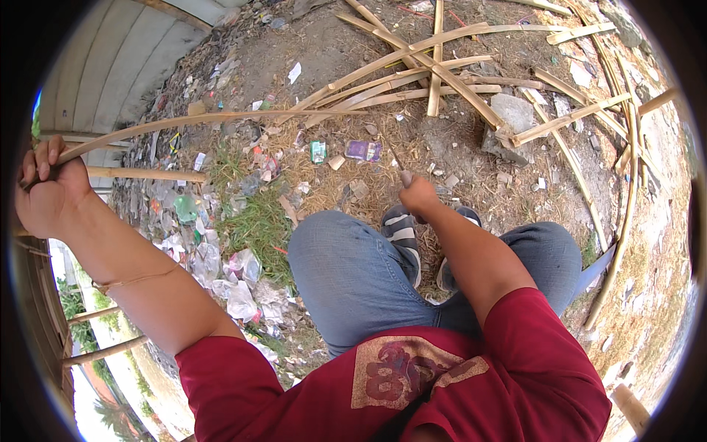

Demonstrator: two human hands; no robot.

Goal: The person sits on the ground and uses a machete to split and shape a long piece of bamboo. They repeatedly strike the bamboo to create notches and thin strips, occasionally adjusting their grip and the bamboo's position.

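At the far left, my left hand (55, 188) is raised with its fingers closed around one end of a long split bamboo strip (191, 118). The strip arches to the right, and its thin far end reaches above the middle of the ground. In front of my knees, my right hand (420, 197) grips the handle of a knife (406, 177). Its narrow blade points away from me and is hard to make out against the dry grass. Knife and strip are apart. Below my left hand, a bamboo pole (147, 174) runs out to the right.
Split bamboo strips (434, 66) lie crossed in a loose pile ahead. A concrete block (508, 125) sits among them. Plastic litter (239, 283) and a grass patch (258, 228) spread at left, below a grey wall (110, 66). My shoes (401, 232) stand between my bent knees.
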